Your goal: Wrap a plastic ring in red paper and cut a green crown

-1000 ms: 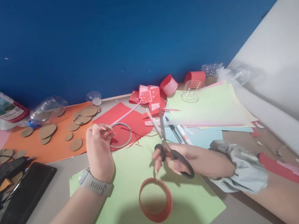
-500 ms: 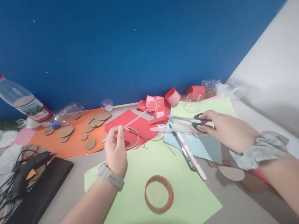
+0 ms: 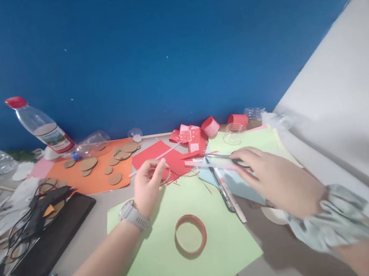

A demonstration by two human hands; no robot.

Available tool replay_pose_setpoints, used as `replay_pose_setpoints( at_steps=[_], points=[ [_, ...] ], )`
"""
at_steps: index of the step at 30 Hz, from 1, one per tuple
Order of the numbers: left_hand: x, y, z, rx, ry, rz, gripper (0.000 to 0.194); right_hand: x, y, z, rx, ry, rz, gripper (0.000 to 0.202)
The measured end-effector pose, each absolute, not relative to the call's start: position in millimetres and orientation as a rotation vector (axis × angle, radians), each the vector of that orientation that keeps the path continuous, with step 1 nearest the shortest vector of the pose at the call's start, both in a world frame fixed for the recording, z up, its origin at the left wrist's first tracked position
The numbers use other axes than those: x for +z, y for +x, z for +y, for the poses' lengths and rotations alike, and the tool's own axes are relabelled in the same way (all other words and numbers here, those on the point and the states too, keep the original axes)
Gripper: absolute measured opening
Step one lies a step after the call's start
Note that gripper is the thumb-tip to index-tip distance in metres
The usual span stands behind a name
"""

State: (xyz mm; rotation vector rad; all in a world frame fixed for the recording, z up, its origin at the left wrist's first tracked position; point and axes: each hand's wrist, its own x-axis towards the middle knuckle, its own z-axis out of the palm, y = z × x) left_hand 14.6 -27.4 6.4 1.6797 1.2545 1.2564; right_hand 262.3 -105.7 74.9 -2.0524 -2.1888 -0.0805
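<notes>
My left hand (image 3: 150, 185) pinches a thin, pale ring (image 3: 168, 174) between thumb and fingers, above the edge of the red paper (image 3: 153, 152). Over at the right, my right hand (image 3: 271, 175) has its fingers round the black handles of a pair of scissors (image 3: 220, 155); the blades point left, towards the red scraps, and the hand is a little blurred. A reddish-brown ring (image 3: 205, 237) lies on the light green sheet (image 3: 148, 260) between my forearms. A black pen (image 3: 222, 190) and a white pen (image 3: 232, 195) lie below the scissors.
Cardboard discs (image 3: 116, 179) rest on orange paper (image 3: 72, 179). A red-capped bottle (image 3: 44, 127) leans against the blue wall. Left of me are a glue gun (image 3: 38, 212) and a long black box (image 3: 56, 237). Red paper rings (image 3: 211, 127) stand at the back.
My right hand has moved left and lower, covering more of the scissors' handles. The left hand's fingers have curled, and the pale ring has tilted. The whole view has shifted slightly.
</notes>
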Motion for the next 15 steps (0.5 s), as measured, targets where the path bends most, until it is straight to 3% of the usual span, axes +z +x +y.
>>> replay_pose_setpoints(
  at_steps=[2, 8, 12, 15],
  points=[
    [14.7, 12.4, -25.1, 1.202, 1.786, 1.263, 0.031, 88.7, 244.8, -118.1, -0.013, -1.88, -2.221, 0.018],
    [45.7, -7.9, 7.2, 1.106, 2.186, 1.364, 0.006, 88.9, 222.6, -116.0, -0.072, -1.613, -2.357, 0.019],
    [59.5, -28.0, 26.7, 0.926, 2.393, 1.418, 0.008, 89.7, 219.6, -120.3, -0.044, -1.455, -2.318, 0.017],
    [62.1, -38.9, 28.7, 0.841, 2.416, 1.47, 0.013, 90.1, 221.2, -144.8, 0.171, -1.193, -2.309, 0.018]
  ],
)
